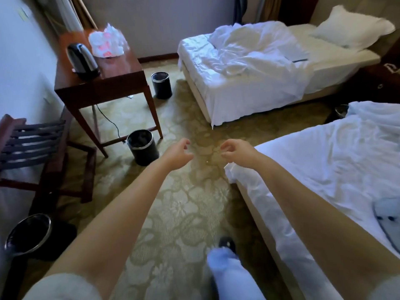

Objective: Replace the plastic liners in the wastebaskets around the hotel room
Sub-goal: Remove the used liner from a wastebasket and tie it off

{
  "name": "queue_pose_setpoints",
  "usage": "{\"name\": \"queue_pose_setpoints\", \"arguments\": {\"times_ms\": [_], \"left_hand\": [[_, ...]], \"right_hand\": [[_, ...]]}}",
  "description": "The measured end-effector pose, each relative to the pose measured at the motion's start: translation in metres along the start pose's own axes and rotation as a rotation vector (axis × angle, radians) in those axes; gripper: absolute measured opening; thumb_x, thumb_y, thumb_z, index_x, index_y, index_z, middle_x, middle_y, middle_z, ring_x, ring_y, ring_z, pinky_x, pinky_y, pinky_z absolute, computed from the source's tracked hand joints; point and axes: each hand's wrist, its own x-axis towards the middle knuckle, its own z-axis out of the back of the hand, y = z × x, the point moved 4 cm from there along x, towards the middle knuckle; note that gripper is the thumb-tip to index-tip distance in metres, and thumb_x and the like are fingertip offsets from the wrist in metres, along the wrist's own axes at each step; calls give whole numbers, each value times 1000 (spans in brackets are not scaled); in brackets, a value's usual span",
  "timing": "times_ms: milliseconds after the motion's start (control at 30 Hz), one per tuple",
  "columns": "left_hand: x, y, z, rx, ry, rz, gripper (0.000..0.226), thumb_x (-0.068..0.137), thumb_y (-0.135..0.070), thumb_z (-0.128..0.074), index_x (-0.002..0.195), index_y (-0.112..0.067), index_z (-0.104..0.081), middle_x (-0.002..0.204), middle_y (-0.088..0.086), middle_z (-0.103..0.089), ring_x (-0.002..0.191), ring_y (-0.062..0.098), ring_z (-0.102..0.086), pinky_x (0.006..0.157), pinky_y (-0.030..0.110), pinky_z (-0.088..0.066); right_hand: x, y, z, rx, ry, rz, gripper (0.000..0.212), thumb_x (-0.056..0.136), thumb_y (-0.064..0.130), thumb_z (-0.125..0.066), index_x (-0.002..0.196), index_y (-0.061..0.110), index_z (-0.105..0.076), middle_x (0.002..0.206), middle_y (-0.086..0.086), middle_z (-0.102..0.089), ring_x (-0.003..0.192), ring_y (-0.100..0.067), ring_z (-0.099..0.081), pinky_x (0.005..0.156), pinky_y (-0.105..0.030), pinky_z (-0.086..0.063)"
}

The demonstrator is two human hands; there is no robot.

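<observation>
Head view: left hand [177, 153] and right hand [237, 153] reach forward, apart, fingers loosely curled, empty. Nearest bin [142, 147] stands on the floor [184, 208] beside the surface [121, 68]. Both hands should take its liner at the rim and lift straight, avoiding spills.

- near wastebasket [142, 147]: black body, shiny metal rim
- far wastebasket [161, 85]: dark body, bright metal rim
- table [121, 68]: red-brown wood, glossy varnish
- kettle [83, 60]: glossy black
- bag [108, 41]: thin crinkled plastic
- carpet [184, 213]: matt woven pile
- bedsheet [324, 165]: white creased cloth
</observation>
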Motion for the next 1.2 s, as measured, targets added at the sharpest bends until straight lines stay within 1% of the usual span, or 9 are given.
{"name": "queue_pose_setpoints", "arguments": {"times_ms": [133,267,400,567,700,800,900,1033,1200], "left_hand": [[114,-5,26,40,-20,15,53,94,-26,-55,143,-14,-37,138,6,-46,121,22,-50,95,32,-45],[223,-23,67,56,-77,61,51,93,-26,-56,140,-16,-40,136,7,-48,119,22,-51,96,34,-46],[311,-36,110,62,-122,66,49,93,-25,-56,139,-17,-42,134,6,-50,115,21,-52,88,28,-43],[417,-15,153,43,-131,95,50,93,-24,-56,140,-15,-42,137,9,-49,117,22,-53,81,25,-40],[517,13,193,-3,-133,119,48,93,-24,-57,138,-15,-43,135,8,-49,111,21,-53,80,27,-43],[600,32,231,-56,-157,122,47,92,-24,-57,136,-15,-44,134,7,-51,114,22,-53,86,31,-47],[681,48,271,-82,-151,135,47,92,-24,-57,136,-13,-45,132,8,-52,116,22,-53,91,31,-45],[777,57,315,-119,-107,160,49,92,-22,-55,138,-13,-43,133,8,-50,115,23,-52,89,31,-47],[893,65,359,-139,-75,155,47,93,-21,-53,138,-15,-42,133,7,-49,110,19,-51,79,27,-44]], "right_hand": [[116,-3,37,-1,19,27,30,94,26,-59,124,20,-59,114,1,-62,96,-15,-63,85,-33,-57],[228,15,82,-32,77,80,31,98,27,-54,128,19,-55,114,4,-55,103,-16,-58,90,-31,-53],[326,40,117,-75,106,139,32,99,29,-52,130,19,-54,114,5,-53,103,-14,-53,90,-28,-48],[448,52,128,-113,158,179,33,98,28,-54,129,19,-55,121,1,-58,103,-16,-56,84,-28,-50],[562,66,138,-125,142,168,29,96,25,-56,125,18,-58,113,2,-58,109,-21,-58,95,-36,-50],[650,85,148,-138,133,149,28,97,25,-56,124,19,-58,111,3,-56,106,-19,-58,94,-36,-51],[734,107,164,-189,127,140,31,96,26,-56,126,18,-58,111,3,-54,102,-15,-55,90,-30,-49],[835,127,187,-161,122,74,31,96,24,-58,125,16,-59,113,-1,-57,97,-17,-59,89,-32,-52],[959,143,203,-160,143,72,32,95,24,-57,126,15,-58,114,-2,-58,98,-18,-61,88,-32,-52]]}}
